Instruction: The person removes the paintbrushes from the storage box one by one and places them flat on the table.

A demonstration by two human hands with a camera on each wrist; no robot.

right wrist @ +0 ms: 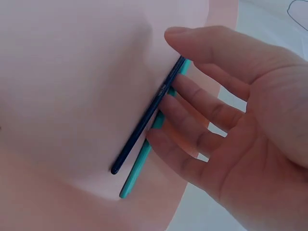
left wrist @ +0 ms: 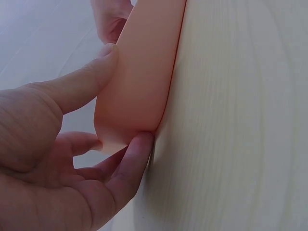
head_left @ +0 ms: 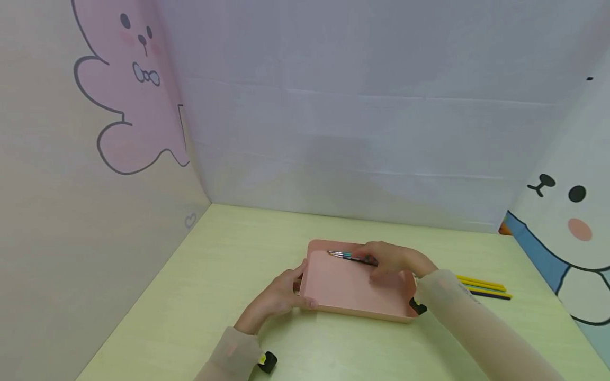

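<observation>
A shallow pink tray (head_left: 338, 286) rests on the table. At its left front corner my left hand (head_left: 281, 293) grips it, with the thumb on the outer wall (left wrist: 144, 72) and fingertips against the corner's lower edge. Two paintbrushes, one dark blue (right wrist: 139, 127) and one teal (right wrist: 134, 173), lie side by side inside near the back wall. My right hand (head_left: 391, 259) reaches into the tray over them. In the right wrist view its fingertips (right wrist: 159, 139) touch the brush handles, while the thumb stands apart from the fingers. The bristle ends (head_left: 335, 254) point left.
Several thin yellow and dark sticks (head_left: 483, 286), perhaps pencils, lie on the table right of the tray, partly behind the right sleeve (head_left: 457, 307). Fabric walls (head_left: 352, 137) with cartoon animals enclose the pale wooden table (head_left: 205, 286) at the back and sides.
</observation>
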